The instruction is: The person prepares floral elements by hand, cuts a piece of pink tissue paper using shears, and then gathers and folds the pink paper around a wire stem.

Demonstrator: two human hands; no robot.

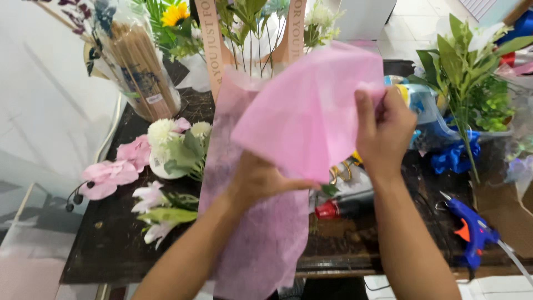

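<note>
Both hands, left (pixel 261 180) and right (pixel 386 133), pinch a folded, matte pink wrapping sheet (pixel 308 116) with fingers closed.

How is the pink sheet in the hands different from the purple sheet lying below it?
The pink sheet is brighter and plainer in colour; the purple sheet is duller and mottled. The pink sheet is held up, folded, by the left hand and right hand; the purple sheet hangs over the table edge. Both look like thin wrapping sheets.

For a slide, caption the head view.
Both hands, left hand and right hand, fold a pink wrapping sheet above a dark table strewn with flowers.
</note>
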